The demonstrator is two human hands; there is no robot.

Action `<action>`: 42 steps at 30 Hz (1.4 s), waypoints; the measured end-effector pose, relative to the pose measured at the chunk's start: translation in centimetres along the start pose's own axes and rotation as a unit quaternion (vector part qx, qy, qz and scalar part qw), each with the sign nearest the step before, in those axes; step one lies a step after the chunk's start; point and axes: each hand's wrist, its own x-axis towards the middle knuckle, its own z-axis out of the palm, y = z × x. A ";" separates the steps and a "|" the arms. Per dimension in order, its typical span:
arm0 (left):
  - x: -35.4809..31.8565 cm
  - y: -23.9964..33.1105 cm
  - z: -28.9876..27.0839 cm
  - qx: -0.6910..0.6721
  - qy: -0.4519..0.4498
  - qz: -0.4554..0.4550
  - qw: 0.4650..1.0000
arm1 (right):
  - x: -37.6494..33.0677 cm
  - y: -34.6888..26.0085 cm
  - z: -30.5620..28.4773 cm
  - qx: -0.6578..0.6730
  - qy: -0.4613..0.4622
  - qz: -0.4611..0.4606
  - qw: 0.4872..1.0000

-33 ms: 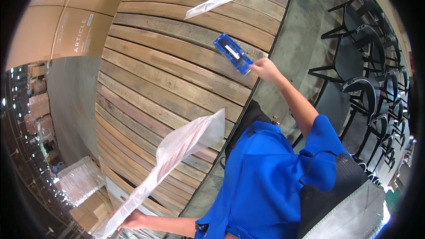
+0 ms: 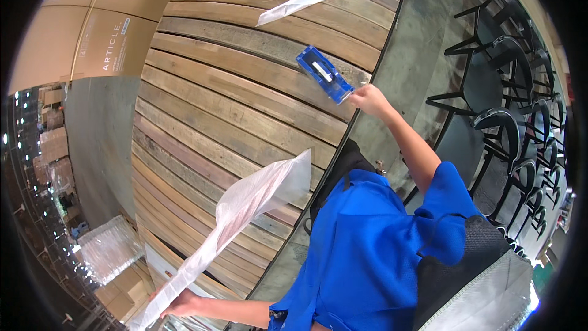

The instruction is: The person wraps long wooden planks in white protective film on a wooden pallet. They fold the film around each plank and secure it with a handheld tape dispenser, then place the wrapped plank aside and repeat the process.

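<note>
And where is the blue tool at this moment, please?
In the head view, the blue tool is above and slightly right of centre, over the wooden planks near their right edge, its lower end at the right grip.

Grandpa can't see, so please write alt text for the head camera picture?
A person's left hand grips white translucent wrap over a plank surface; the right hand grips one end of a blue tool. Black chairs stand at right.
</note>
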 end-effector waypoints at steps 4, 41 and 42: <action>0.9 -0.2 -0.5 0.052 -0.019 0.013 0.998 | -2.9 3.3 1.5 -0.070 0.050 0.086 0.993; 3.1 -3.4 0.0 -0.315 -0.227 -0.111 0.915 | -44.6 -45.7 32.2 -0.141 0.181 -0.578 0.783; 3.2 -3.4 0.0 -0.307 -0.221 -0.124 0.917 | -44.5 -45.9 31.9 -0.177 0.173 -0.562 0.789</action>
